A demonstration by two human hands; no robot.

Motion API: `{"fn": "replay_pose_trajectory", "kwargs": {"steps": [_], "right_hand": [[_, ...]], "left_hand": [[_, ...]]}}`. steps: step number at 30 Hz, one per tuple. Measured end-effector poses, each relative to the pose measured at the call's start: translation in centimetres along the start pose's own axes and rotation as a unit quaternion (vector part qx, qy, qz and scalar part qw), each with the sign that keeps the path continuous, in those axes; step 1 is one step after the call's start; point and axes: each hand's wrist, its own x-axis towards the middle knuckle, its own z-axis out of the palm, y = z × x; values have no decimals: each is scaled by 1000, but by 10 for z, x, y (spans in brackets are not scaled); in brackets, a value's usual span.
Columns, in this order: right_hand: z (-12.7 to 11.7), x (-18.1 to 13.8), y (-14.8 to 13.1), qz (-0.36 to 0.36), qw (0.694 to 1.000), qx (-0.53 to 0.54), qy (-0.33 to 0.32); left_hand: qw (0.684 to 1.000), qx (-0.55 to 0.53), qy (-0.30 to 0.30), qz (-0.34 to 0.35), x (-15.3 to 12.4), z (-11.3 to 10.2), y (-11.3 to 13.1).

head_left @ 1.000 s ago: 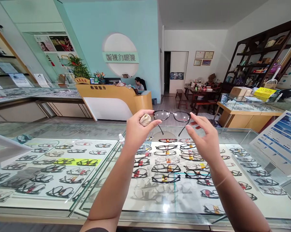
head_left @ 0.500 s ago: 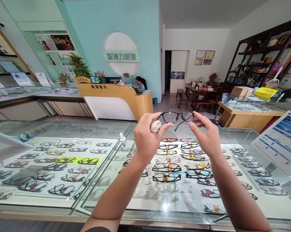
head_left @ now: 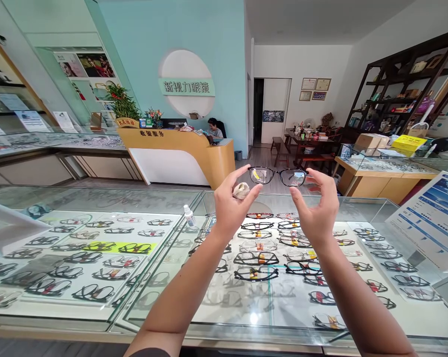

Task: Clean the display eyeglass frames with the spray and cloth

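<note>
A pair of black-framed eyeglasses (head_left: 276, 172) is held up in front of me above the glass display case (head_left: 209, 317). My left hand (head_left: 233, 203) pinches the left end of the frame between thumb and fingers. Tucked in that same palm is a crumpled whitish wad (head_left: 240, 190), perhaps a cloth or tissue. At the frame's other end, my right hand (head_left: 318, 208) grips with thumb and forefinger. Both lenses face me and show reflections. Beneath the hands, rows of eyeglasses (head_left: 256, 258) lie inside the case.
A small white spray bottle (head_left: 189, 216) stands on the glass to the left. A printed sign (head_left: 428, 223) leans at the right, and a white stand (head_left: 11, 233) at the left. Behind, a person (head_left: 215, 130) sits at the yellow counter (head_left: 224, 158).
The eyeglasses have turned to face me more squarely and risen slightly. The dangling temple arm no longer shows below the frame. My right hand has shifted its hold at the right end.
</note>
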Motion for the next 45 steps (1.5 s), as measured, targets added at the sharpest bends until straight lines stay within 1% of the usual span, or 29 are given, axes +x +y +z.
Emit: {"fn": "replay_pose_trajectory", "kwargs": {"steps": [2, 5, 7, 9, 11, 13, 15, 17, 25, 28, 30, 31, 33, 35, 37, 39, 40, 42, 45], "right_hand": [[1, -1, -1, -28, 1000, -10, 11], [3, -3, -2, -56, 998, -16, 17], [4, -4, -3, -62, 998, -15, 17], [5, -6, -2, -53, 999, -4, 11], [6, -6, -1, -21, 999, 23, -4], [6, -6, 1, 33, 997, 68, -26], [7, -5, 5, 89, 988, 119, -49], [8, -5, 8, 130, 976, 164, -68], [15, -4, 22, 198, 935, 269, -114], [19, -6, 29, 232, 915, 303, -130], [20, -6, 30, 240, 912, 305, -133], [20, -7, 29, 236, 918, 293, -130], [18, -8, 22, 210, 942, 238, -106], [16, -10, 13, 158, 973, 159, -61], [14, -12, 4, 84, 993, 86, -16], [14, -14, -3, 19, 999, 36, 10], [13, -15, -5, -2, 1000, 19, 14], [13, -15, -8, -20, 1000, -2, 15], [12, -14, -11, -28, 999, -12, 11]], "left_hand": [[1000, -12, 0, -12, -1, 3, -1], [1000, -21, 16, -9, -4, 8, -3], [1000, -17, 26, 1, -5, 11, -6], [999, -5, 43, 22, -7, 14, -9], [995, 15, 74, 58, -9, 16, -11], [989, 39, 105, 100, -10, 17, -13], [981, 54, 126, 140, -11, 17, -12], [975, 60, 137, 167, -12, 16, -11], [970, 90, 149, 170, -17, 15, -5], [969, 110, 141, 168, -19, 14, -2], [975, 95, 132, 152, -18, 14, -1], [979, 79, 126, 139, -17, 15, -1], [987, 44, 115, 99, -14, 16, -5], [994, 7, 96, 45, -11, 19, -10], [997, -31, 68, -5, -9, 22, -15], [996, -66, 39, -35, -8, 26, -19], [996, -78, 30, -43, -9, 28, -21], [994, -94, 23, -53, -10, 31, -22], [993, -95, 39, -55, -13, 34, -23]]}}
